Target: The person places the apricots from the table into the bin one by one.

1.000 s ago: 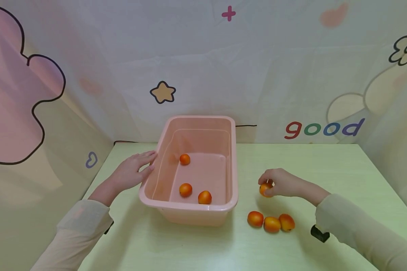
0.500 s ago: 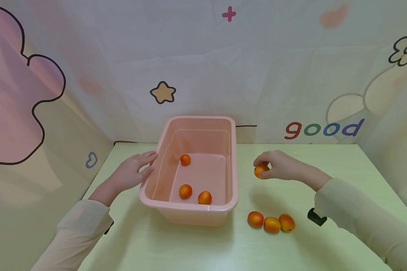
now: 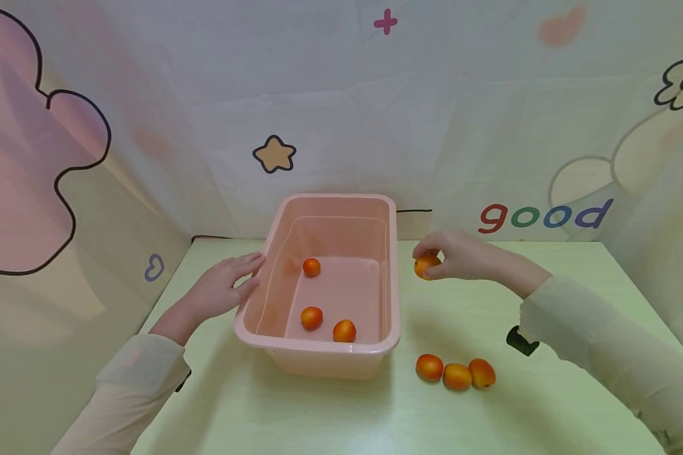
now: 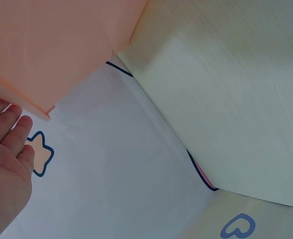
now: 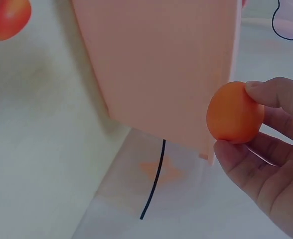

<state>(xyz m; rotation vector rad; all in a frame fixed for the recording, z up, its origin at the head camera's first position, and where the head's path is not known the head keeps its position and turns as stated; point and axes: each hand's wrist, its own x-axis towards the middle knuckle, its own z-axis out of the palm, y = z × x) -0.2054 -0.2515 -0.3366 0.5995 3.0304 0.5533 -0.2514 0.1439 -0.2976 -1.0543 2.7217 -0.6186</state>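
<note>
Between the thumb and fingers of my right hand (image 3: 461, 254) is a smooth, egg-shaped orange fruit (image 5: 235, 112); its exact kind is unclear. The hand holds it above the table, just right of a pink plastic basin (image 3: 333, 348). Inside the basin lie three similar fruits: one far back (image 3: 311, 267), one nearer the front (image 3: 312, 318) and one by the front wall (image 3: 344, 331). My left hand (image 3: 221, 287) touches the basin's left rim with extended fingers, seen from below in the left wrist view (image 4: 9, 159).
Right of the basin, three more orange-red fruits lie close together on the pale green table (image 3: 341, 417): left (image 3: 429, 367), middle (image 3: 457, 377) and right (image 3: 482, 373). A printed cloth (image 3: 341, 120) hangs behind the table, close to the basin's far end.
My right hand has risen and shifted left and away with the orange fruit, coming closer to the basin's right rim. My left hand and the basin have stayed put.
</note>
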